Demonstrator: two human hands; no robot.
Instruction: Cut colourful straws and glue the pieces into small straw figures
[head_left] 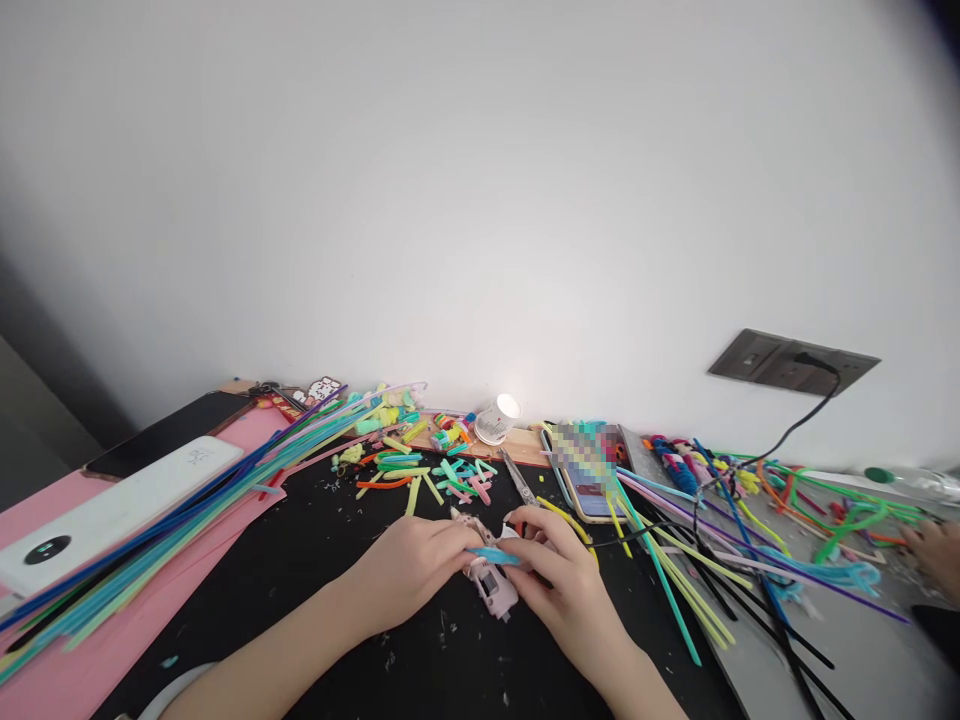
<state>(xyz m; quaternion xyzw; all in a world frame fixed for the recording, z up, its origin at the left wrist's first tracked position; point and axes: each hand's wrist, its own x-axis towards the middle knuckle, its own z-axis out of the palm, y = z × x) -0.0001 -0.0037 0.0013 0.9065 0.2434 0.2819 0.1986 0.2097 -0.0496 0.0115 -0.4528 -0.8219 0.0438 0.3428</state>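
Observation:
Between both sets of fingertips is a short light-blue pipe cleaner piece [495, 555], held crosswise above the black work surface. My left hand [412, 570] pinches its left end. My right hand [559, 570] is closed at the other end, with a small white bit showing by its fingers that I cannot make out. Directly beneath lies a pale pink gadget [493, 590] with a small dark window, partly covered by the hands. Behind the hands, scissors [517, 480] lie with their blades pointing away, near cut pipe cleaner pieces [397, 465] in several colours.
A white paper cup [498, 418] stands against the wall. Long pipe cleaners [225, 500] spread over a white power bank [120, 510] at left. A phone [592, 490], more pipe cleaners [690, 580] and a black cable [795, 430] lie at right. Another person's hand [934, 555] shows at far right.

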